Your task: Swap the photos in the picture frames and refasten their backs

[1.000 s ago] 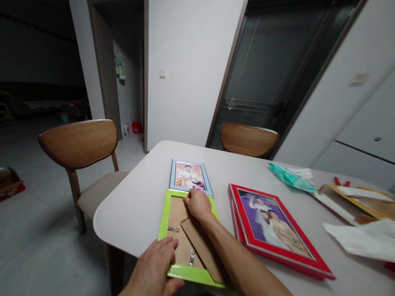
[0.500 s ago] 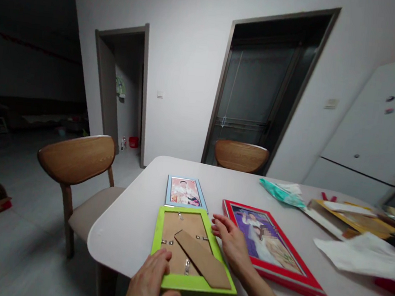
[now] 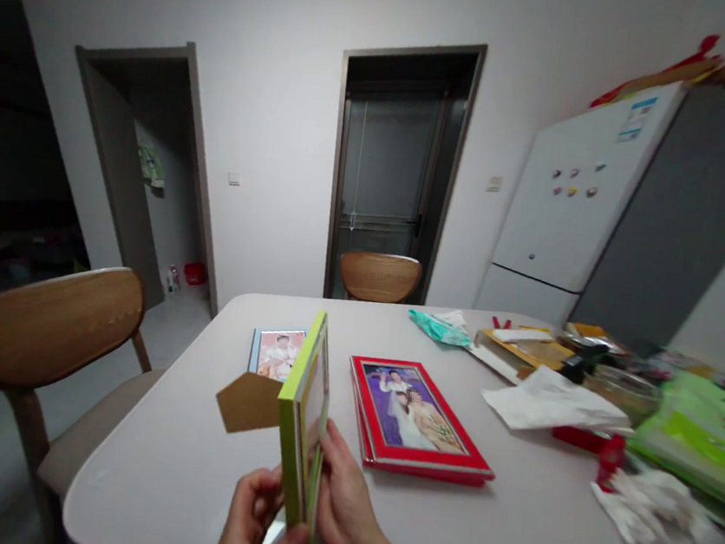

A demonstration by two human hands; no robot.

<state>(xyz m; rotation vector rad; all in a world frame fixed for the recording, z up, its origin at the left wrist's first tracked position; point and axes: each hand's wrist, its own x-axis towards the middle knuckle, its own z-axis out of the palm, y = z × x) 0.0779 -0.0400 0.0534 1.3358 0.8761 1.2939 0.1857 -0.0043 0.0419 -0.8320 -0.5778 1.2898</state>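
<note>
A lime-green picture frame [image 3: 298, 404] stands on edge above the near side of the table, seen almost edge-on. Its brown stand flap [image 3: 249, 403] sticks out to the left. My left hand [image 3: 259, 522] is closed around the lower near part, thumb on the edge. Against its right face, my right hand [image 3: 342, 505] supports it, fingers partly hidden behind the frame. Just beyond lies a light-blue framed photo [image 3: 278, 354], partly covered by the green one. Red picture frames [image 3: 419, 462], apparently stacked, lie to the right, the top one showing a photo of two people.
Along the right of the white table [image 3: 164, 459] lie a teal packet [image 3: 438, 326], white paper [image 3: 550, 403], white gloves or cloth [image 3: 662, 511] and a green bag [image 3: 704, 433]. Wooden chairs stand at the left [image 3: 49, 315] and far side [image 3: 379, 276].
The green picture frame has gone from lying back-up on the table to standing on edge, lifted in both hands. Its stand flap now juts outward. My view has swung to the right.
</note>
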